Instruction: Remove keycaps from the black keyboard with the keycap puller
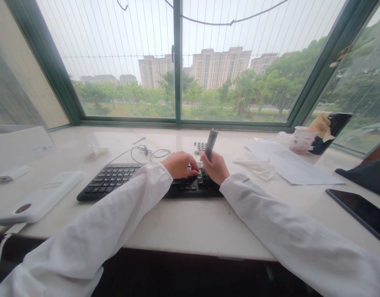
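A black keyboard [111, 177] lies on the white sill, and both hands are at its right part. Some key places there look bare. My right hand [217, 168] is wrapped round a dark grey tool with a flat handle [211, 142], which points up; its lower end is hidden by the hand and I cannot tell its kind. Over the keys, my left hand [180, 164] has thumb and fingertips pinched together near the right hand; whatever they hold is too small to make out. Just behind the keyboard sit several loose keycaps [200, 145].
A coiled cable [151, 154] lies behind the keyboard. At left are a white power bank [44, 196] and a white box [21, 146]. To the right are crumpled tissue [258, 165], printed paper [297, 165], a paper cup [301, 140] and a phone [360, 210]. Windows rise behind.
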`<move>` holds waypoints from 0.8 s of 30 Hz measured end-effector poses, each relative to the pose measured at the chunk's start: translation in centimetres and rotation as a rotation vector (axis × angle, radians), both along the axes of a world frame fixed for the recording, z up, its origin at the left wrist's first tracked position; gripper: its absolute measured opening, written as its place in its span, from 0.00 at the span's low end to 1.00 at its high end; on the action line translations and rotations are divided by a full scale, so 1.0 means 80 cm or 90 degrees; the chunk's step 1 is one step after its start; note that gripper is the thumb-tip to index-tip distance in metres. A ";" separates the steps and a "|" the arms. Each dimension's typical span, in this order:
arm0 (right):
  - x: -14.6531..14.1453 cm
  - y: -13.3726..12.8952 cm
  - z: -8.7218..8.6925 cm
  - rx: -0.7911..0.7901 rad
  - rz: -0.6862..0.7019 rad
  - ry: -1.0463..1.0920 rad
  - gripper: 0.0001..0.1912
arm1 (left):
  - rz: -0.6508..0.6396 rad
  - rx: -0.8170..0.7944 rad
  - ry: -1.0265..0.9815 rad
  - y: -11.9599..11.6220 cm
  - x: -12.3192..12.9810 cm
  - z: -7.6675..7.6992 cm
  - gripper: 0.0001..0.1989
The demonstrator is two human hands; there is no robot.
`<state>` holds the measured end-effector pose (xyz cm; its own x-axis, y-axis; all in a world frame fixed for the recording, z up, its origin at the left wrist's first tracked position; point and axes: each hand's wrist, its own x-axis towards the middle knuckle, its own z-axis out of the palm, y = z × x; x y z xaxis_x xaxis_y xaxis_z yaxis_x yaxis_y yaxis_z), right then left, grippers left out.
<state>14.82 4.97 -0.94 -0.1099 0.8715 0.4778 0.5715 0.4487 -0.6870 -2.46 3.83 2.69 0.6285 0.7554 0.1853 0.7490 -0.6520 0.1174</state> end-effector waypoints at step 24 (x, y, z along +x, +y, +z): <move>0.005 -0.008 0.006 -0.016 0.003 -0.046 0.16 | -0.043 0.031 0.034 0.002 -0.001 0.002 0.09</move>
<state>15.21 4.36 -0.49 -0.1482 0.8823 0.4468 0.6182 0.4353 -0.6545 -2.55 4.01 2.84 0.6874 0.7021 0.1858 0.7078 -0.7049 0.0453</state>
